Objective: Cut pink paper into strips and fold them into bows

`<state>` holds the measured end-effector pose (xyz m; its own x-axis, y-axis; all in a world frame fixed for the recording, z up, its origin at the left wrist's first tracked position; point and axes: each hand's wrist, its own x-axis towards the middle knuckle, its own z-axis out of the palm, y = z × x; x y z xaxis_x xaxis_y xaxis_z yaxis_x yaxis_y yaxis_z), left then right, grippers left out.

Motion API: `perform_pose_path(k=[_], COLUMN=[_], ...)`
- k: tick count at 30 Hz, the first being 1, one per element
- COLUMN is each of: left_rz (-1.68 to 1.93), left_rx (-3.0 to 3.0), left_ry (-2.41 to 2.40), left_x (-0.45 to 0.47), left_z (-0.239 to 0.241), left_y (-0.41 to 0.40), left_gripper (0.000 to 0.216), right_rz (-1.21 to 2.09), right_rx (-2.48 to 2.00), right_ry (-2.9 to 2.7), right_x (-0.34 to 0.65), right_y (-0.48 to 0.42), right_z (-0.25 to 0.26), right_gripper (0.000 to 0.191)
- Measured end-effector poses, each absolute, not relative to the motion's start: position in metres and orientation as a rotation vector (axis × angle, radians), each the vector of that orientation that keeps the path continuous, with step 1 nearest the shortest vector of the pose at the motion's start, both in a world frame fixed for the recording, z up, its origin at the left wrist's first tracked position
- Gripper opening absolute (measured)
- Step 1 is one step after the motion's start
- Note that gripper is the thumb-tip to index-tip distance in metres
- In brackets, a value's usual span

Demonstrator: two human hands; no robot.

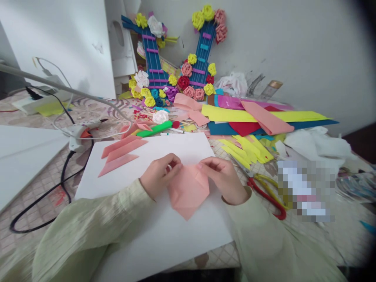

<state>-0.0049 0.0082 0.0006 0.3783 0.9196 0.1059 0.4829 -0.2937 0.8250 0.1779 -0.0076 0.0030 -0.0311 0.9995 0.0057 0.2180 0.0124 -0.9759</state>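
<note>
Between my hands is a sheet of pink crepe paper, creased, its lower end coming to a point. My left hand pinches its upper left corner between thumb and fingers. At the upper right corner, my right hand grips the paper the same way. The sheet is above a white board; whether it touches the board I cannot tell. Several folded pink paper strips lie on the board's upper left part.
Scissors with red and yellow handles lie right of the board. A hot glue gun with a black cord is at left. Coloured paper strips and two flower-covered paper guitars are at the back. White plastic sits at right.
</note>
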Motion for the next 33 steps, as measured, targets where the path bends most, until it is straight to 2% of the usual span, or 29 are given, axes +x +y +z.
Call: perform_pose_path(k=[6, 12, 21, 33], left_rz=[0.676, 0.712, 0.674, 0.723], left_rx=[1.705, 1.692, 1.623, 1.867], left_ry=[1.021, 1.103, 1.139, 1.209], left_x=[-0.001, -0.004, -0.006, -0.009], left_z=[0.002, 0.004, 0.005, -0.002], left_y=[0.009, 0.013, 0.015, 0.022], left_gripper=[0.025, 0.024, 0.027, 0.024], right_rz=[1.203, 1.341, 1.323, 1.229], right_rx=[-1.287, -1.234, -1.255, -1.327], right_ry=[-1.388, -1.454, -1.472, -1.469], right_x=[0.176, 0.177, 0.179, 0.183], right_y=[-0.005, -0.007, -0.005, 0.003], right_z=[0.003, 0.002, 0.002, -0.006], right_gripper=[0.014, 0.017, 0.016, 0.017])
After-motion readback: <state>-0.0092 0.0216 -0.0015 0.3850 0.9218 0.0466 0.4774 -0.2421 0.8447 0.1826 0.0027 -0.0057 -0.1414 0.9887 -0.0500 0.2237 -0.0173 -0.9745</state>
